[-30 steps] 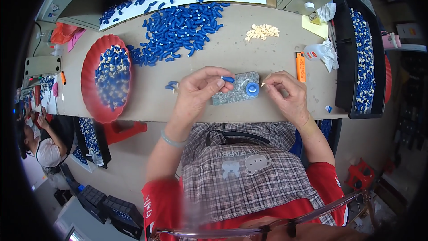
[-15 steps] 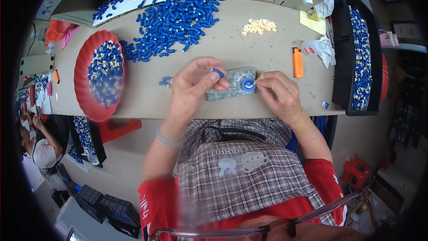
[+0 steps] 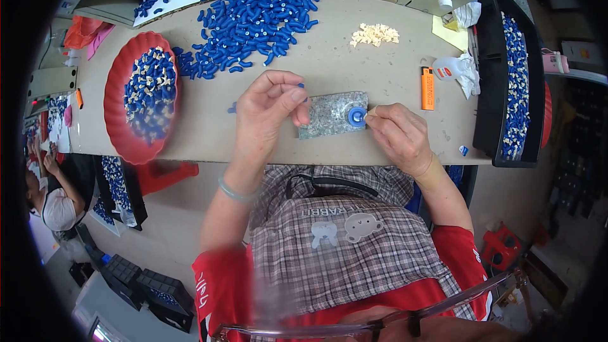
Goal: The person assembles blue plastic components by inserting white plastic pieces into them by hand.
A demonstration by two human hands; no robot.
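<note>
l hand (image 3: 269, 111) w/ blue piece (image 3: 301, 87)

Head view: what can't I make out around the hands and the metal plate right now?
- Blue piece in left hand: fingers cover all but its tip.
- Whatever right hand pinches beside the blue ring: too small, hidden by fingertips.
- Metal plate: left edge behind left thumb.
- Black tray: far end bent and dim near the rim.

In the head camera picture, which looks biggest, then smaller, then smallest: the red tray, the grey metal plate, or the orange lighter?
1. red tray
2. grey metal plate
3. orange lighter
All lie on one table, so the order looks safe.
</note>
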